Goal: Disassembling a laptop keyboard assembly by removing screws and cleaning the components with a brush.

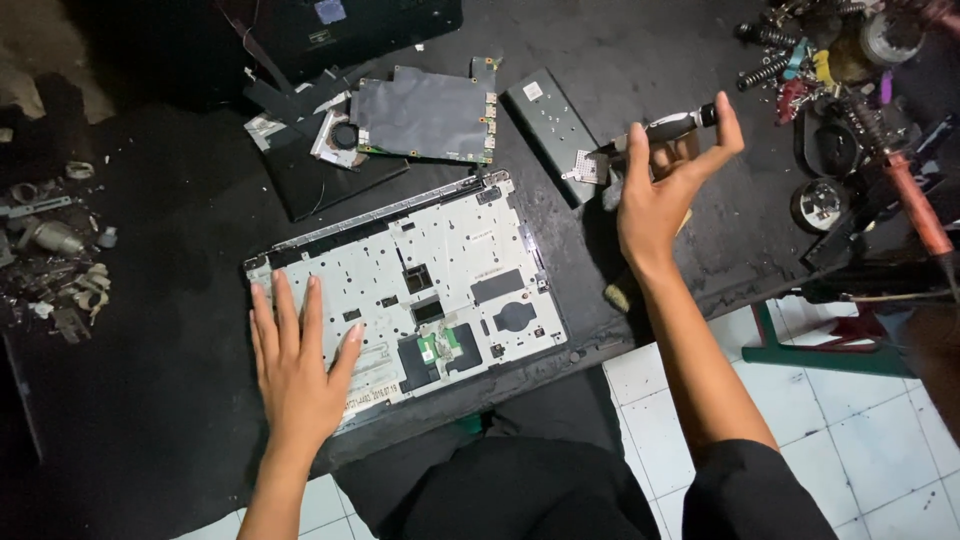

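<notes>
Screwdriver (672, 126) in right hand (660, 195), tip toward upper right.

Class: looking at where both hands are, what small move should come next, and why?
Probably lower the right hand with its screwdriver toward the laptop shell. The left hand lies flat on the shell's near-left corner, while the tool is raised off to the right, above the table.

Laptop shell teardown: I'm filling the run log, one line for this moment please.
left hand: flat on laptop shell | right hand: raised, holds screwdriver | circuit board: behind shell
</notes>
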